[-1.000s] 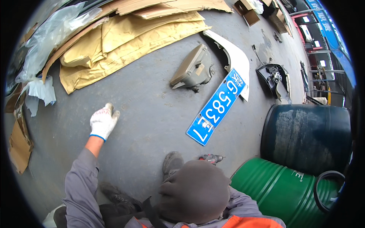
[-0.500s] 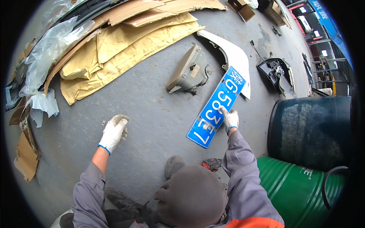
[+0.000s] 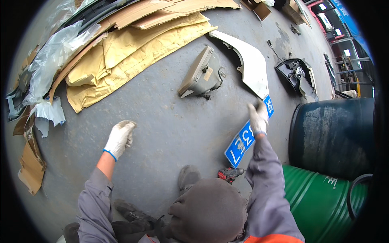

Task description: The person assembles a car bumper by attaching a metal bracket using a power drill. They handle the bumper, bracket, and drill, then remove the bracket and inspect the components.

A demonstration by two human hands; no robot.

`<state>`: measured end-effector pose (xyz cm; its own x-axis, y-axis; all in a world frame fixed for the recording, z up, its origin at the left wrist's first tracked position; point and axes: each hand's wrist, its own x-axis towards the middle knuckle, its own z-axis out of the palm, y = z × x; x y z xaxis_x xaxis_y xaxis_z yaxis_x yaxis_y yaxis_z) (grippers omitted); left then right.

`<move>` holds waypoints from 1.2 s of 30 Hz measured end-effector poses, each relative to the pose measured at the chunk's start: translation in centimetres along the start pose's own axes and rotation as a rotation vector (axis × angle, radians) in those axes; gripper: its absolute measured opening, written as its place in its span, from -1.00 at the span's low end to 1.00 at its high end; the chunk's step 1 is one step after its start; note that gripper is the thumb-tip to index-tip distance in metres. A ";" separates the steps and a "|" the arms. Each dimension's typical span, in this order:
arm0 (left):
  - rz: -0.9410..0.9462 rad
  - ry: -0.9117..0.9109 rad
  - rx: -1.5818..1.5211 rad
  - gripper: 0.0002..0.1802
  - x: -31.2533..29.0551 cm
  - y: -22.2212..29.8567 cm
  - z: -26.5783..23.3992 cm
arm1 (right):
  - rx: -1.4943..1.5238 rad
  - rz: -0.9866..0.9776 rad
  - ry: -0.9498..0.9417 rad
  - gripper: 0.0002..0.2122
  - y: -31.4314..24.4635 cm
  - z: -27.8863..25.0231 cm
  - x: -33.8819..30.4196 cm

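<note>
A blue licence plate (image 3: 240, 148) with white characters lies slantwise on the grey floor, apparently flat. Over its middle hovers my right hand (image 3: 258, 117), in a white knit glove, slightly blurred; thumb and fingers look spread, and the hand hides part of the plate. My left hand (image 3: 118, 139), gloved likewise with a blue cuff edge, hangs over the floor with fingers curled together; whatever they may hold is hidden. A white car fender (image 3: 253, 60) touches or nearly touches the plate's far end. By its near end sits a red and black cordless drill (image 3: 230, 174).
Left of the fender lies a removed headlight (image 3: 204, 75). Brown wrapping paper (image 3: 133, 60), cardboard (image 3: 32, 168) and clear plastic (image 3: 52, 65) fill the left. On the right are a black lamp housing (image 3: 298, 77), a dark drum (image 3: 332, 137) and a green drum (image 3: 314, 202).
The plate has shifted right and nearer to the drill, and looks smaller, now down on the floor. My right hand has moved right and farther off, its grip loosened. The left hand hardly moved.
</note>
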<state>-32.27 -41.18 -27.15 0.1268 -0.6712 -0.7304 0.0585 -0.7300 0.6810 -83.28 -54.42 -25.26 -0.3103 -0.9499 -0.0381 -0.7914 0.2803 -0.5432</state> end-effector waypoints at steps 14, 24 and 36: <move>-0.043 0.064 0.116 -0.58 -3.6 -0.5 -0.9 | -0.093 -0.002 -0.045 -0.42 -7.7 13.7 9.1; 0.388 0.185 0.677 -0.32 -8.2 17.0 -6.5 | -0.169 -0.637 0.111 -0.70 -28.3 6.4 6.8; 1.050 0.349 -0.186 -0.47 -21.7 22.9 -18.8 | -0.837 -1.085 0.765 -0.81 -59.1 0.2 -6.9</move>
<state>-15.12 -40.88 5.28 0.4689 -0.8483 0.2459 -0.0972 0.2272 0.9690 -34.27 -64.45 6.98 0.6010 -0.5213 0.6058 -0.7812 -0.2230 0.5831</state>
